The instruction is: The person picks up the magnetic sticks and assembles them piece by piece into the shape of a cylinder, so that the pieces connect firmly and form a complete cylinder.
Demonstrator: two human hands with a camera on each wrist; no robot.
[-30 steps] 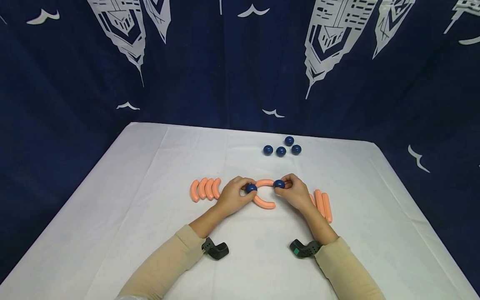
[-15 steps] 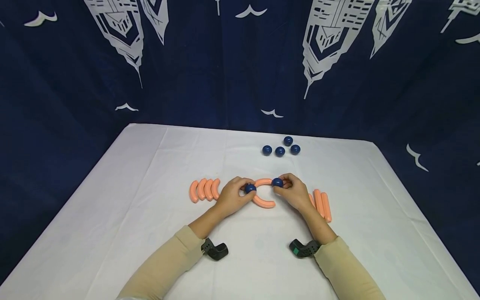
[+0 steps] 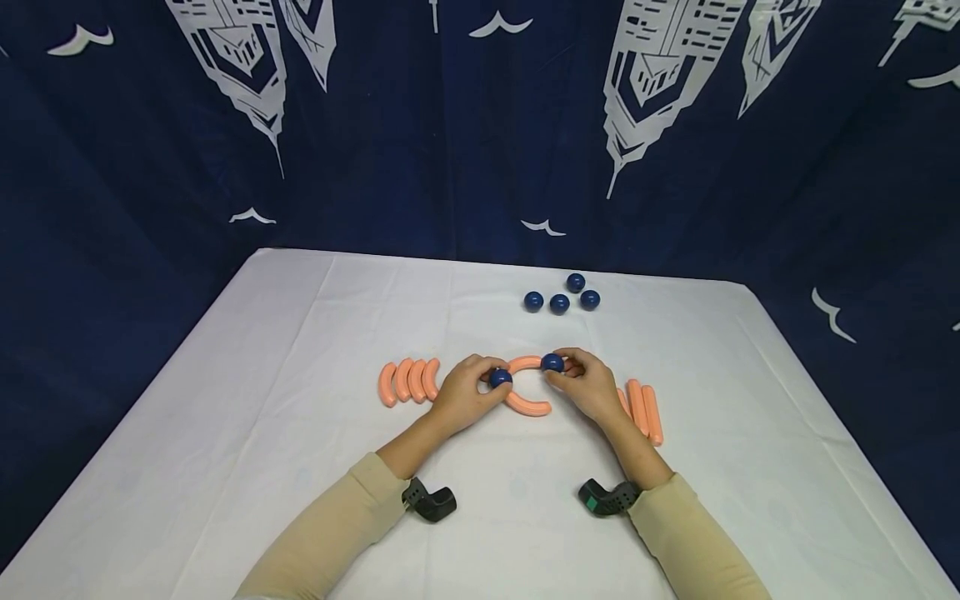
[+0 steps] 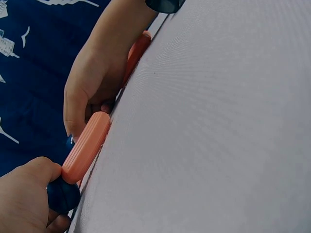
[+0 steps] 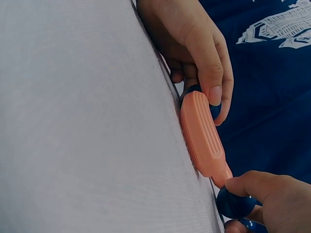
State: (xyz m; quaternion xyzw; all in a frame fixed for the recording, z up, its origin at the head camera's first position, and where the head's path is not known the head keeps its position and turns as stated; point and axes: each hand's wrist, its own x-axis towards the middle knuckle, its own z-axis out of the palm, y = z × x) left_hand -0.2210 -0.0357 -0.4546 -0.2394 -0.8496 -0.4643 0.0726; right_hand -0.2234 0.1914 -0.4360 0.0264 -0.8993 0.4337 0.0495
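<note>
In the head view my left hand (image 3: 468,387) grips a blue ball (image 3: 501,378) at the left, where two curved orange rods meet. The upper curved rod (image 3: 524,362) runs from that ball to a second blue ball (image 3: 552,363), pinched by the thumb and fingers of my right hand (image 3: 588,383). Nearer to me, the lower curved rod (image 3: 529,407) extends from the left ball, its right end free. The left wrist view shows this ribbed rod (image 4: 87,148) against the left ball (image 4: 63,195). From the right wrist, the right ball (image 5: 235,203) sits at a rod's end.
Several curved orange rods (image 3: 409,380) lie in a row left of my left hand. Straight orange rods (image 3: 651,414) lie beside my right forearm, partly hidden by it. Several blue balls (image 3: 559,304) stand near the far edge of the white-covered table (image 3: 360,308).
My right hand has shifted its ball slightly away from me and to the left, along with the end of the upper rod. My left hand stays almost still.
</note>
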